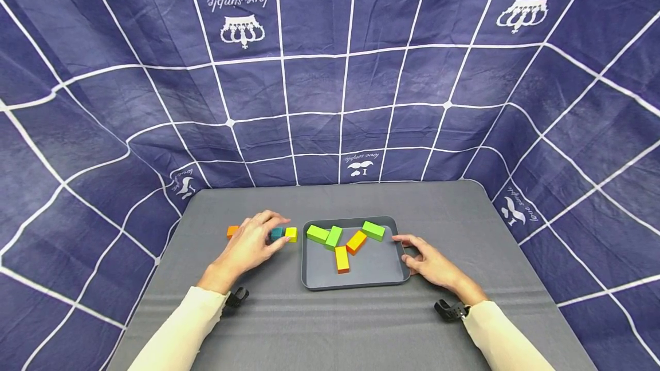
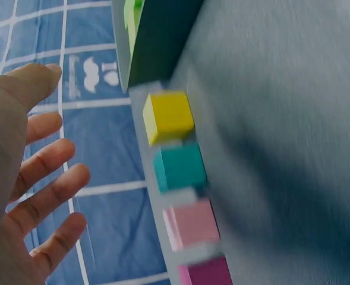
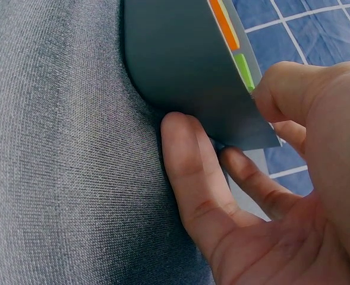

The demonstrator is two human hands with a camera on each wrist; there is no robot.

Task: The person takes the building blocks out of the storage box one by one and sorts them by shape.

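Note:
My left hand (image 1: 251,240) hovers over a row of small blocks, its fingers spread loosely and holding nothing. A yellow cube (image 2: 170,117), a teal cube (image 2: 182,168), a pink cube (image 2: 194,224) and a magenta cube (image 2: 207,273) line up below it in the left wrist view. In the head view an orange block (image 1: 232,232) shows past the hand, which hides the pink and magenta cubes. My right hand (image 1: 430,261) grips the right wall of a grey tray (image 1: 371,286), one digit over the rim and others against the outside.
Inside the tray lie green blocks (image 1: 373,231) and two yellow-topped orange blocks (image 1: 342,259). The tray stands on a grey cloth-covered table (image 1: 330,325). A blue curtain (image 1: 319,90) with white lines encloses the back and sides.

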